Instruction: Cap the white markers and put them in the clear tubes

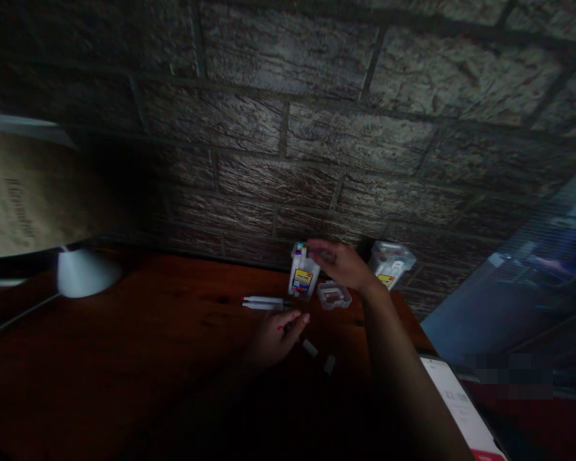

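A clear plastic box [303,280] with a yellow and blue label stands near the wall, with several white-bodied markers [296,259] upright in it. My right hand [338,264] reaches over its right rim, fingers stretched and apart, fingertips close to the marker tops. Lower down, my left hand [279,334] is closed, thumb and forefinger near each other; a small pink spot shows at its fingers, and what it holds cannot be made out. White markers with red ends [263,302] lie side by side just beyond it. Two pale caps [310,347] lie to its right.
An open clear lid [334,296] lies beside the box. Another clear container [392,264] stands farther right. A lamp with a white base [84,273] and burlap shade is at left. A lit phone or tablet [461,406] sits at lower right. A brick wall [288,128] rises behind the wooden table.
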### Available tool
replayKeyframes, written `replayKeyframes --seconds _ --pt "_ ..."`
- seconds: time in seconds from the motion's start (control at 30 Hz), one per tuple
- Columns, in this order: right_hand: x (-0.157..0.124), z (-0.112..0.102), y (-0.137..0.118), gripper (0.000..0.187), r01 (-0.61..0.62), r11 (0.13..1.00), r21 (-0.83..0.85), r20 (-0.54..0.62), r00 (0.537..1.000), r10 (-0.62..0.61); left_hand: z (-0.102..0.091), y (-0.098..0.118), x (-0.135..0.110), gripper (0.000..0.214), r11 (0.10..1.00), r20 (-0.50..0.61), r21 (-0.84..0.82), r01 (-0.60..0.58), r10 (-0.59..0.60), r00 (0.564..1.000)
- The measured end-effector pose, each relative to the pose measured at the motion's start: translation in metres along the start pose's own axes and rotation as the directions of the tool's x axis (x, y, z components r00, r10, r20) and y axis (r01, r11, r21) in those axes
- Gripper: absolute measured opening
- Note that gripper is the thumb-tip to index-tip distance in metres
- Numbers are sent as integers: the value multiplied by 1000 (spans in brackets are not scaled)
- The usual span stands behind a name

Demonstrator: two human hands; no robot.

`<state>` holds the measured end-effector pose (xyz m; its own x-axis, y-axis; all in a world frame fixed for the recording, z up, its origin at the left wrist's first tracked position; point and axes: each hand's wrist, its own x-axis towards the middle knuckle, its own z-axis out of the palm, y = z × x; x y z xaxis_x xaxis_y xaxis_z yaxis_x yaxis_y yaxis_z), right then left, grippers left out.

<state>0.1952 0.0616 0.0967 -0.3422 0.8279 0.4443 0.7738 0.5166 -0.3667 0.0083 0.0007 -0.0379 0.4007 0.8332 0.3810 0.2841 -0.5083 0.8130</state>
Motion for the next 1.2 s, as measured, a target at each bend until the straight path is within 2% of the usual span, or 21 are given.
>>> replayKeyframes --seconds 0.2,0.43,0.63,0.87,1.07,1.2 --pt "-3 -10 6 16 -53 998 -29 -16 999 52 -1 1 0 46 1000 10 6 7 -7 1000" --pt "3 1 -4 16 -117 992 -56 -127 986 109 -1 0 1 45 1000 6 21 0 -1 1000" --pt "5 8 -9 18 -155 985 -70 -169 975 142 -1 1 1 45 1000 5 25 -2 2 1000" --pt "7 16 -7 20 -263 962 -68 -262 935 237 -1 1 1 45 1000 9 19 3 -3 1000" --pt "6 20 -11 19 -179 982 -53 -204 965 165 -2 3 1 43 1000 3 31 -2 2 1000" --pt "6 18 -11 23 -154 986 -65 -195 971 139 -6 2 3 35 1000 -62 29 1 1 998"
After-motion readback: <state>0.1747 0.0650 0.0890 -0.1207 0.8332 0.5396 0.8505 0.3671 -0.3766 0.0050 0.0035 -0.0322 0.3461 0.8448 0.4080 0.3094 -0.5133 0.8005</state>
